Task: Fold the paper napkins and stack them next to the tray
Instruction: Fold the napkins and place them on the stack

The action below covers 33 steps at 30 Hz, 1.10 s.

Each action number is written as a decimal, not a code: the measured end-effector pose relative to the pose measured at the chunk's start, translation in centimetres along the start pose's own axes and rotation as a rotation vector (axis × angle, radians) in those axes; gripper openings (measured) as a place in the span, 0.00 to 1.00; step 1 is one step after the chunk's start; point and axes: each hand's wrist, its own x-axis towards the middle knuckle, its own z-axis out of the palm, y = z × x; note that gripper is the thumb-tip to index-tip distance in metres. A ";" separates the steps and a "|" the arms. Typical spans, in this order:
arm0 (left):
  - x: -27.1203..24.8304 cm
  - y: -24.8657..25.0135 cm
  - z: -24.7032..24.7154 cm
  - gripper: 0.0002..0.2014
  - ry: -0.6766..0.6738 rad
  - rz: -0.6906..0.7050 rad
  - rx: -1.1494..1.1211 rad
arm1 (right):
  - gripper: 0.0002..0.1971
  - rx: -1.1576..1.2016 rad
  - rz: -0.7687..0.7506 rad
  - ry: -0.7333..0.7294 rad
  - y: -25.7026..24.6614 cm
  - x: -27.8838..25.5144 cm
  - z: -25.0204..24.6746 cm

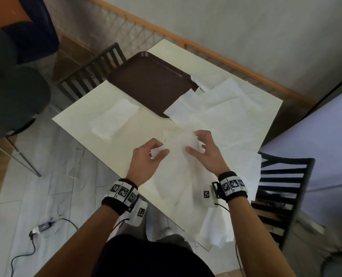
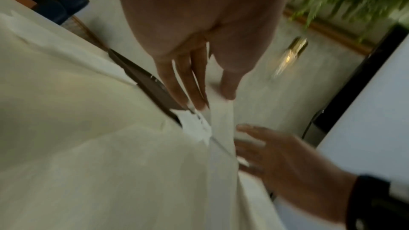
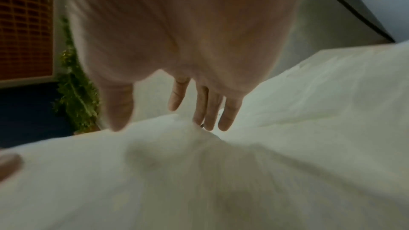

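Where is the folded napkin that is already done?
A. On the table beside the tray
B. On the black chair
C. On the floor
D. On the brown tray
A: the folded napkin lies flat on the pale table, just beside the brown tray and not on it, away from the loose napkins the hands are working on.

Lying bare left of the left hand (image 1: 146,156): table (image 1: 76,116) strip | blocking beyond it: folded napkin stack (image 1: 112,120) | standing ahead of both hands: brown tray (image 1: 152,80) | crowding right of the right hand (image 1: 206,152): loose napkins (image 1: 226,100).
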 end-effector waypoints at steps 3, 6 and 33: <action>1.7 2.6 -2.1 0.09 0.011 0.045 -0.091 | 0.36 0.341 0.099 -0.134 -2.3 0.2 0.6; 3.2 3.1 -3.9 0.10 0.188 -0.015 -0.207 | 0.34 0.420 0.047 -0.044 -4.2 0.6 1.2; 7.6 -3.5 -16.3 0.03 0.201 0.247 0.238 | 0.21 -0.728 -0.494 -0.210 -15.4 9.1 12.5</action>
